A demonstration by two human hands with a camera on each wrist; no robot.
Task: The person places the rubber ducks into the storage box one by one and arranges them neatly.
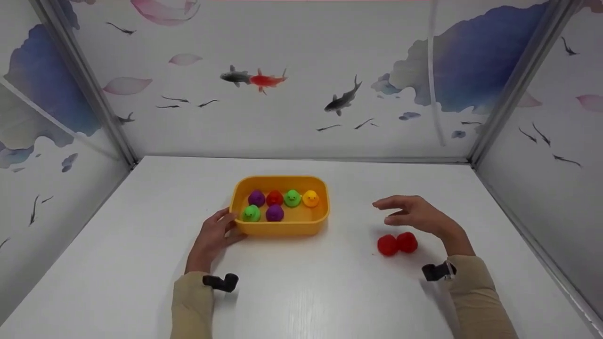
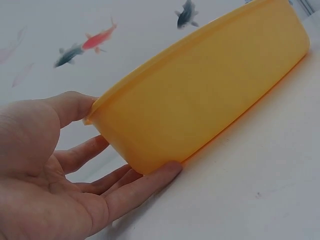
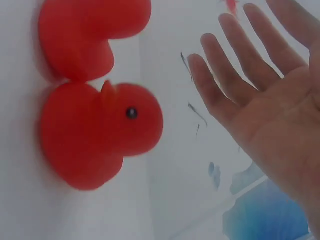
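Observation:
A yellow plastic bin stands on the table, holding several small rubber ducks in purple, red, green and orange. My left hand grips its left end: in the left wrist view, the thumb lies at the rim and the other fingers reach round the lower corner. Two red rubber ducks sit side by side, touching, to the right of the bin. Above and just behind them hovers my right hand, holding nothing. Its fingers are extended and apart from the nearer red duck in the right wrist view.
A white table carries everything. Printed wall panels with fish and petals enclose it at the back and both sides, with metal posts in the corners. A small black camera sits on each wrist.

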